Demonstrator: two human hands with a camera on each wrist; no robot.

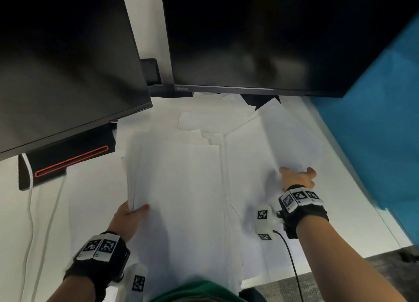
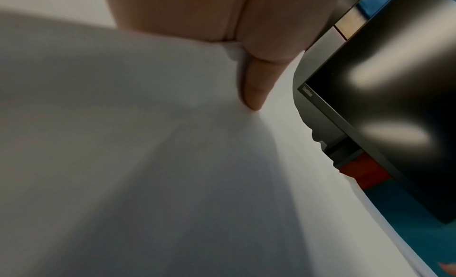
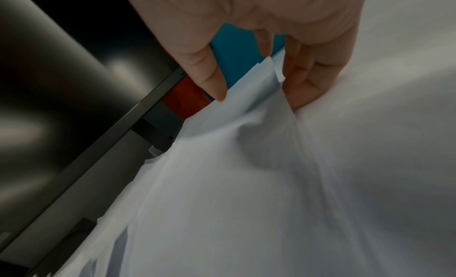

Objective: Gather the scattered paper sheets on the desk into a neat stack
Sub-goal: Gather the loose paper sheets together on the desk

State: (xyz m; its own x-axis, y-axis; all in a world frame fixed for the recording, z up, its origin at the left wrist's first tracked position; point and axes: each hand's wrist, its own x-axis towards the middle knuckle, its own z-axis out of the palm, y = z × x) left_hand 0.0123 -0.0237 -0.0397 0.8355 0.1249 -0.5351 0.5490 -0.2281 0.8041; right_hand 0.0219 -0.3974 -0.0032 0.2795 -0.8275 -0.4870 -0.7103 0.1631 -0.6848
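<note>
Your left hand (image 1: 129,217) grips the gathered paper stack (image 1: 176,188) by its near corner, while your right hand (image 1: 298,179) pinches a loose sheet (image 1: 288,138) on the worktop (image 1: 353,188).

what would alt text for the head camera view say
Seen from above, a left hand grips a thick stack of white paper while the right hand pinches a loose sheet beside it. More sheets lie scattered on the white desk below two dark monitors.

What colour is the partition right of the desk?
Blue-teal; the partition shows best in the head view.
</note>
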